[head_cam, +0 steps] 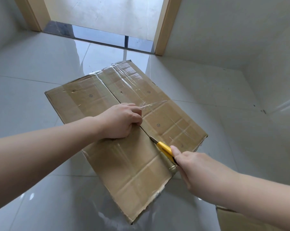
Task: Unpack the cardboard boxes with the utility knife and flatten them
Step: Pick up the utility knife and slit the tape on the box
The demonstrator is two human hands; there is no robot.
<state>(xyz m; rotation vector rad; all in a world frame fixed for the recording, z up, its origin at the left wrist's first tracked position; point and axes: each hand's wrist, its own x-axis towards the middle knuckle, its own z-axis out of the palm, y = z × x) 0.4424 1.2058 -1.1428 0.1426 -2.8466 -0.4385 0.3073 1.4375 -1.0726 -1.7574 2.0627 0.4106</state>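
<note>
The cardboard box (124, 117) stood on the tiled floor (207, 97), near the person. The right hand (195, 167) was closed around the yellow utility knife (164, 148), its blade in the taped middle seam. The left hand (119, 120), fingers curled, pressed on the left flap just beside the seam. If the blade jumped forward, it could cut these fingers.

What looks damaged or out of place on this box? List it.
The cardboard box has a ragged, torn near edge and small punctures on its top flaps. Clear tape is peeling up in wrinkled strands beside the left hand. The utility knife, in the right hand, sits in the centre seam.
</note>
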